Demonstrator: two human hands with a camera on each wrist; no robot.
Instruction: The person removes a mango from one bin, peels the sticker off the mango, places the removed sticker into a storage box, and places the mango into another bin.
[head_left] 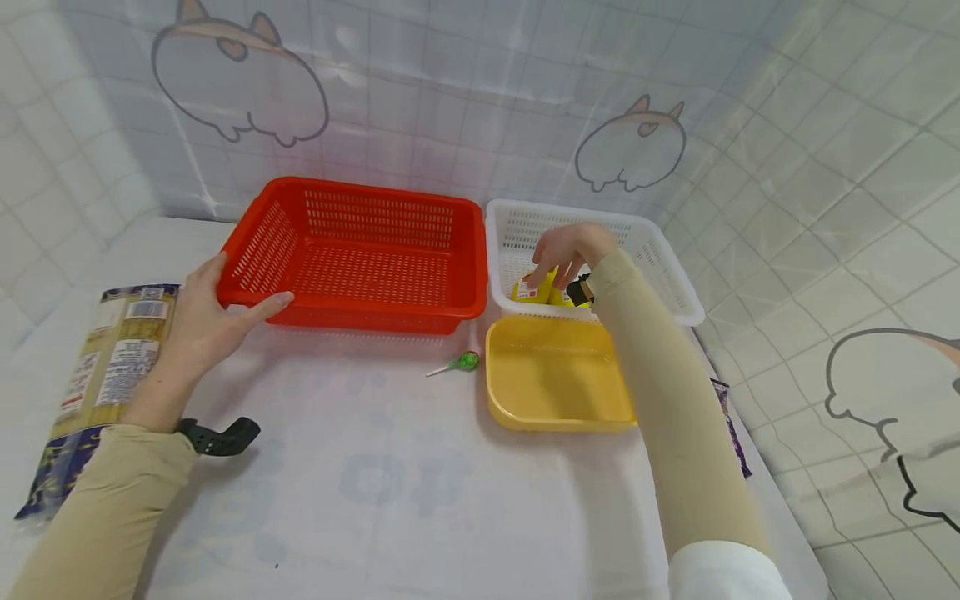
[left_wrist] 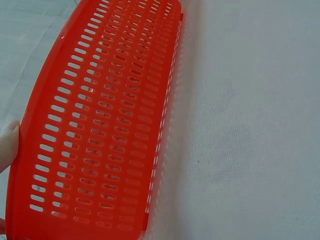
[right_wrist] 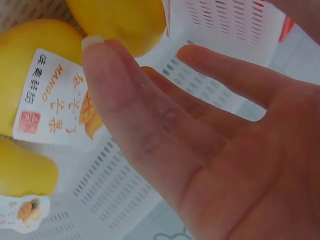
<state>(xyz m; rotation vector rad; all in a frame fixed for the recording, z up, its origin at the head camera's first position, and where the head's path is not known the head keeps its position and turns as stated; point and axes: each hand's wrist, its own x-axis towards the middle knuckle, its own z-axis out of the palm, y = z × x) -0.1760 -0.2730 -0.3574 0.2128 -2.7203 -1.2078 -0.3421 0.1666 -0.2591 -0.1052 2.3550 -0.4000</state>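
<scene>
My left hand [head_left: 198, 321] grips the near left corner of a red plastic basket [head_left: 352, 317], its thumb along the front rim and its fingers by the left side. In the left wrist view the slotted wall of that basket [left_wrist: 107, 100] fills much of the picture, fingertips at its edge. Inside the white basket [head_left: 678, 292], my right hand [head_left: 570, 250] hangs over yellow mangoes [head_left: 523, 292] with loosely extended fingers. The right wrist view shows a labelled mango [right_wrist: 30, 45] close to the fingertips, with nothing in the palm.
A yellow tray [head_left: 555, 423] stands in front of the white basket. Left of it lies a green lollipop [head_left: 467, 361]. A long pasta-like packet [head_left: 112, 358] lies at the far left, and a purple wrapper [head_left: 735, 433] by the right wall. Tiled-pattern walls enclose the table.
</scene>
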